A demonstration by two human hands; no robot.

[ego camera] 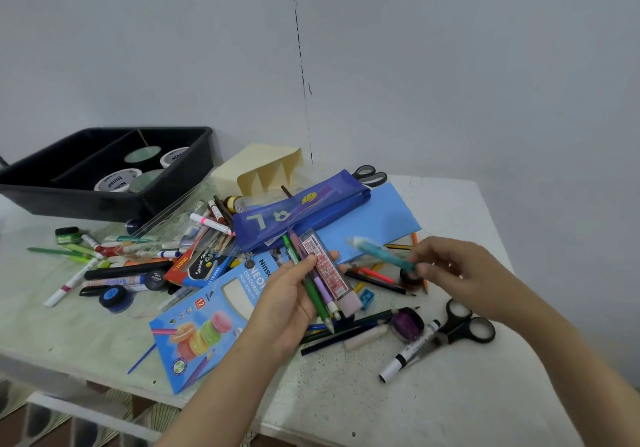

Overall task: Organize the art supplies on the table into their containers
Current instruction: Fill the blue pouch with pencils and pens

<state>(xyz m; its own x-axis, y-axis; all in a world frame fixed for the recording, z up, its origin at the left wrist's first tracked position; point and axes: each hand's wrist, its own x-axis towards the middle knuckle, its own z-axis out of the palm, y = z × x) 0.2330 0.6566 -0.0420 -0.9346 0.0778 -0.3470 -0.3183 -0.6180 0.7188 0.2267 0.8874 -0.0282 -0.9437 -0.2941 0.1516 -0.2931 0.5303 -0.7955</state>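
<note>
A divided tray (104, 197) is sitting by the table's (450, 394) far edge, at the left, with tape rolls (117, 180) lying in it. A desk organiser (256, 166) is sitting just right of it. A pouch (301, 211) is lying before the organiser, seemingly on a paper sheet (377, 221), with one pair of scissors (370, 175) behind it. Markers (114, 259) are sprawling left, a pencil box (207, 325) is lying toward the near edge, and another pair of scissors (464, 325) is resting at the right.

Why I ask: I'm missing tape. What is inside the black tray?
Inside the black tray, one compartment holds two white tape rolls and two greenish rolls. The near wall hides the front rolls' lower parts and the tray floor.
</note>
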